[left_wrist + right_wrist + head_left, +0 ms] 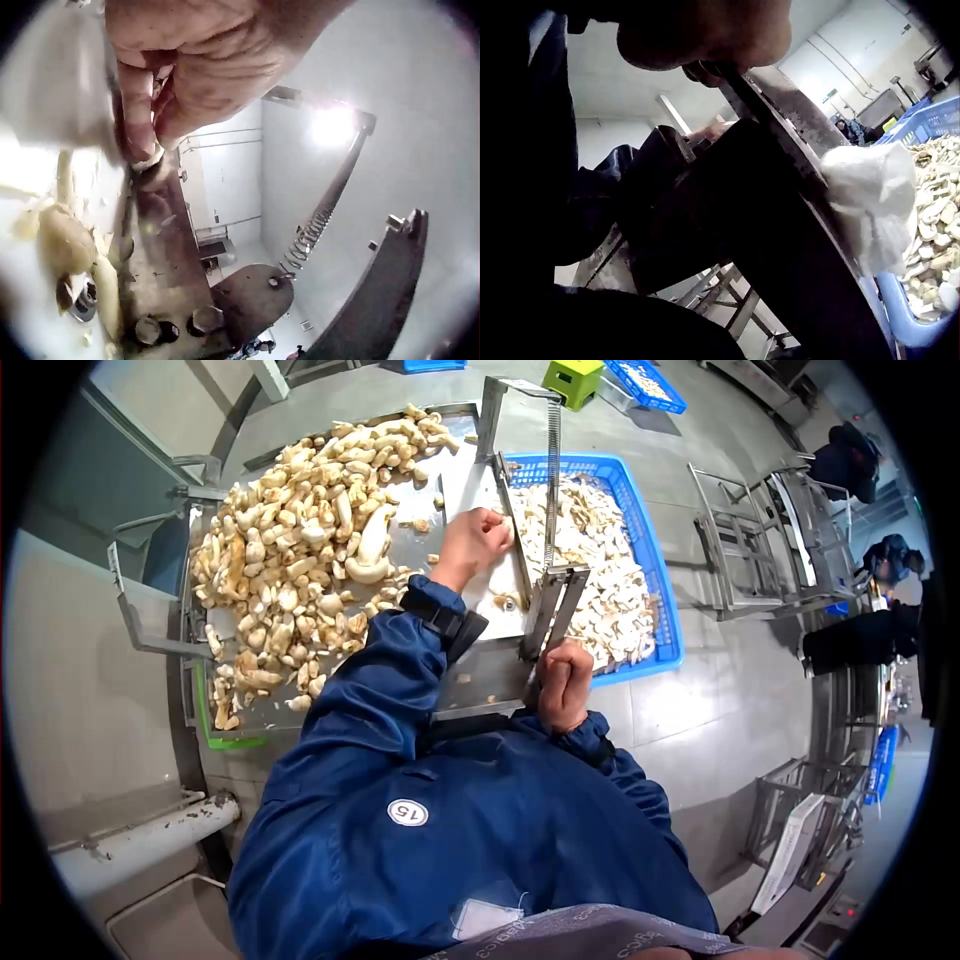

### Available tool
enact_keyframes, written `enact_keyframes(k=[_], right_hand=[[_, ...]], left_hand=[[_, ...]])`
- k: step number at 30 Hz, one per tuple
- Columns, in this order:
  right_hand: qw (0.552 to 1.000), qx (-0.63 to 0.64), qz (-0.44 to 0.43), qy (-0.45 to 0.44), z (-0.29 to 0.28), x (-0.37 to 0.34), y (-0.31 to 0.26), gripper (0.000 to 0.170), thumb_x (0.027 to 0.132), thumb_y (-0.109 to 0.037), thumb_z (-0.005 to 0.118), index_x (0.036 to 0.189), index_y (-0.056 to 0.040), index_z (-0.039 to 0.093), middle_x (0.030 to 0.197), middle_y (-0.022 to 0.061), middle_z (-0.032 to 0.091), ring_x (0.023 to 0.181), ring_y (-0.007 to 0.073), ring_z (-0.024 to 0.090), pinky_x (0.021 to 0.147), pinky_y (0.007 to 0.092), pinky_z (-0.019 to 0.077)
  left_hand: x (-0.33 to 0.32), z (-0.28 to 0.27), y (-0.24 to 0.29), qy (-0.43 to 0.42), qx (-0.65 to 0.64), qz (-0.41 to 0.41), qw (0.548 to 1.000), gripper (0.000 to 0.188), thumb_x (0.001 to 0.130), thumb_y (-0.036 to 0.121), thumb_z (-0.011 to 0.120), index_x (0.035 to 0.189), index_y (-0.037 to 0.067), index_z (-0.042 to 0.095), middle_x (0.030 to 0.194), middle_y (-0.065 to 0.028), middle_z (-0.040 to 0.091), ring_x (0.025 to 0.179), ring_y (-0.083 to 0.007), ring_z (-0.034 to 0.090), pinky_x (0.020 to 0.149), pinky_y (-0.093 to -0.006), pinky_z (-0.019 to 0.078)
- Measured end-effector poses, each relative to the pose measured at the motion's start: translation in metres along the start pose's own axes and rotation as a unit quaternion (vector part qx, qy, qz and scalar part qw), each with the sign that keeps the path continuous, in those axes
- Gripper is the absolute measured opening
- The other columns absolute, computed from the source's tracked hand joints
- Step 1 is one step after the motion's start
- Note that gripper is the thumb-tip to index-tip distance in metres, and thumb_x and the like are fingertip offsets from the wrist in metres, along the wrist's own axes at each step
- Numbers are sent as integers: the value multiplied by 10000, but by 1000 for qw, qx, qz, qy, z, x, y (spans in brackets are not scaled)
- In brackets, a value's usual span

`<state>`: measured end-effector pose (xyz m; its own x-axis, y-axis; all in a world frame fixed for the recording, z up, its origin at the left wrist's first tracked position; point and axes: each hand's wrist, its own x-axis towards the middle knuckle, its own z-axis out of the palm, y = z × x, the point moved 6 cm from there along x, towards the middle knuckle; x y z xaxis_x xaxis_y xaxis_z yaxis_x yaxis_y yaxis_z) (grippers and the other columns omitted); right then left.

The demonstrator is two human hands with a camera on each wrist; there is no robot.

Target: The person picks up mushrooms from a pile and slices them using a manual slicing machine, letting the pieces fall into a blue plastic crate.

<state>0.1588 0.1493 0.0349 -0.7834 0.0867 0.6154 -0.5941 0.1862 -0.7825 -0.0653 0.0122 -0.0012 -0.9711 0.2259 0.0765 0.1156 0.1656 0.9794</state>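
Note:
My left hand (475,547) is over the white board (470,495), beside the long metal edge of a lever cutter (516,525). Its fingers curl down, pinching a pale mushroom piece (152,159) against that edge in the left wrist view. My right hand (567,685) grips the lower end of the cutter's handle (562,605). From the right wrist, curled fingers (705,37) show around the dark bar. A coil spring (306,238) hangs from the cutter's frame. Mushroom scraps (67,240) lie on the board around a bolt.
Whole mushrooms (290,550) heap on the metal table at left. A blue basket (668,630) of sliced mushrooms stands right of the cutter. White plastic (874,199) hangs by the cutter. Metal racks (745,550), a green stool (574,380) and people are farther off.

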Motion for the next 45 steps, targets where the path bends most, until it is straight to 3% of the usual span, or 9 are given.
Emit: enact_keyframes(k=[5,8,11,14,20,25,32,38,45], right_hand=[[999,36,30,-8,0,28,-25,90,1015,-93,424,1074,-45,473,740,42,481,600,112,442,557,255,375],[961,176,209,35,5,98,-70,81,1020,-85,432,1066,-32,471,740,4,452,604,74,398,548,215,349],[973,133,185,39,3,76,-58,78,1016,-68,421,1069,-28,464,754,4,461,601,68,388,543,211,344],[999,11,17,25,3,14,-22,43,1015,-65,418,1026,-34,446,785,29,476,606,76,388,533,215,347],[970,123,206,47,7,86,-69,79,1034,-90,384,1050,-39,442,788,23,467,613,72,374,527,207,319],[999,13,23,29,3,18,-22,89,1024,-139,433,1042,-51,426,776,31,458,626,87,405,550,230,353],[961,168,212,56,9,89,-71,89,1035,-129,427,1073,-56,460,767,-12,438,590,51,348,516,193,299],[997,25,43,56,6,10,-16,162,1039,-225,408,1040,-63,413,707,24,413,528,81,343,460,227,275],[998,41,13,36,-1,-4,0,88,1012,-110,443,1044,-28,447,723,65,490,591,121,438,545,264,374]], left_hand=[[-10,-4,10,34,-29,-37,998,188,881,71,660,988,-77,616,785,-113,681,675,-126,663,580,-224,525],[-8,-3,11,66,17,7,998,156,825,79,686,890,-53,636,727,-131,685,577,-156,647,547,-286,515],[0,2,-14,61,-44,1,997,183,808,121,710,852,-42,639,731,-137,690,613,-187,672,571,-302,524],[-4,3,-11,54,-44,-11,998,203,805,151,716,843,-34,642,735,-147,694,640,-206,689,591,-308,530],[-13,-3,18,59,46,22,997,193,830,145,695,864,-40,651,749,-149,699,646,-208,697,612,-309,535],[-11,3,6,35,-76,-28,996,97,875,46,639,878,-50,639,765,-125,702,648,-133,692,564,-232,553],[-9,4,4,42,28,-2,999,108,873,69,638,899,-29,676,728,-105,704,615,-128,684,564,-249,530],[-11,7,2,29,-63,-45,997,148,869,100,667,905,-43,674,739,-97,705,621,-130,687,568,-242,541],[-13,5,17,11,-103,-68,992,221,891,138,670,985,-61,654,786,-90,694,647,-109,658,594,-232,551]])
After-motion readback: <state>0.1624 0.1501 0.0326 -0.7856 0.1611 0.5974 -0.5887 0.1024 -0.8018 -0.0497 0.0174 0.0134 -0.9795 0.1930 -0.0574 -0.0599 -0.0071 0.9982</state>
